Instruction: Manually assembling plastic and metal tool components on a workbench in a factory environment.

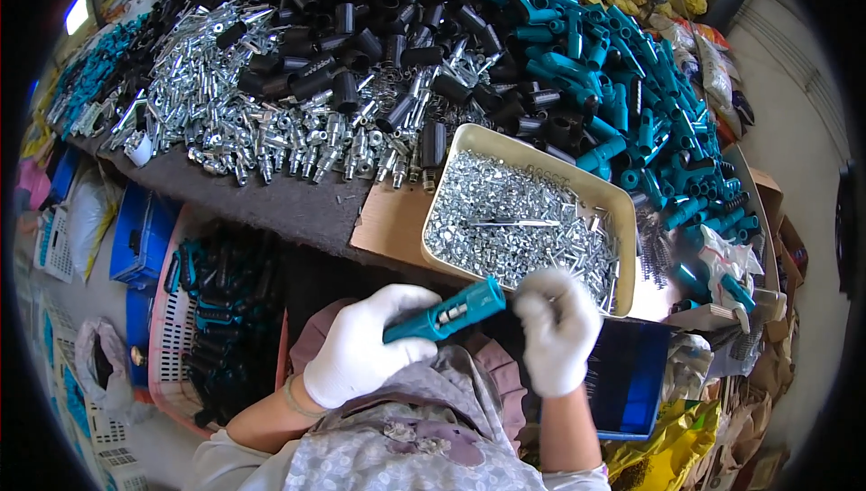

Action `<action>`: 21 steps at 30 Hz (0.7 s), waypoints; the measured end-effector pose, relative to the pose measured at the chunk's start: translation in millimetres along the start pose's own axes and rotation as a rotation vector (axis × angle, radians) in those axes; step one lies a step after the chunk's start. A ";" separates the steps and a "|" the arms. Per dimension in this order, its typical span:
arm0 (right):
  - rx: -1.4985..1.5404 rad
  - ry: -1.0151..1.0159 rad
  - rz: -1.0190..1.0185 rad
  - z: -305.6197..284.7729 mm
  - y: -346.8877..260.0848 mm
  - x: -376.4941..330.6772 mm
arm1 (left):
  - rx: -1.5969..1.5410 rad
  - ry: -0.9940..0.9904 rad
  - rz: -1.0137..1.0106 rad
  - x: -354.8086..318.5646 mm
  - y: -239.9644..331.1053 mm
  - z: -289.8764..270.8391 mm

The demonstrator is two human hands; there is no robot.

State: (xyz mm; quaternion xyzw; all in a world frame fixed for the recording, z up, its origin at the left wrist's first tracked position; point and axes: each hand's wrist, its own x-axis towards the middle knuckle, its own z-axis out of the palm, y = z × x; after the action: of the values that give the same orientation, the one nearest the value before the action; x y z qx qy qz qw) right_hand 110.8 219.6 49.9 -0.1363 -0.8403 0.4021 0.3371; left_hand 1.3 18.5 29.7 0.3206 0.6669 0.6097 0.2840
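A dark felt-covered workbench (271, 202) spans the upper frame. Upper centre: a heap of black cylindrical sleeves (361, 13). Below and left of it: a heap of bright metal fittings (262, 103). Upper right: a heap of teal plastic housings (622, 94), running down the right side. Far upper left: a smaller group of teal parts (95, 71). Centre right: a beige rectangular tray (505, 143) filled with small silver nuts and screws (514, 220), resting partly on a cardboard sheet (392, 220). Lower left: a pink crate (167, 347) holding black and teal assembled pieces. Left edge: blue bins (135, 234). Lower right: a yellow bag (667, 441).
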 end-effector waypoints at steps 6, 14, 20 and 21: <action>0.011 -0.029 -0.267 43.6 -11.3 -18.7 | -0.415 0.005 -0.098 4.3 0.0 8.3; 0.770 -0.120 0.500 49.8 -3.5 -29.2 | -0.273 0.040 -0.036 -2.2 -8.9 8.2; 0.678 -0.346 0.471 49.1 -16.9 -10.5 | -0.098 0.085 0.025 -5.8 -3.8 4.2; 0.475 -0.393 0.369 48.0 -18.5 -3.0 | -0.046 0.100 0.003 -5.2 0.8 3.0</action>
State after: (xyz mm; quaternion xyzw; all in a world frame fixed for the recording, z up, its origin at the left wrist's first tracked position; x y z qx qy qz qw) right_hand 81.3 178.2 41.2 -0.1239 -0.7335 0.6587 0.1132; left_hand 6.9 16.4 30.2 0.2840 0.6657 0.6406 0.2566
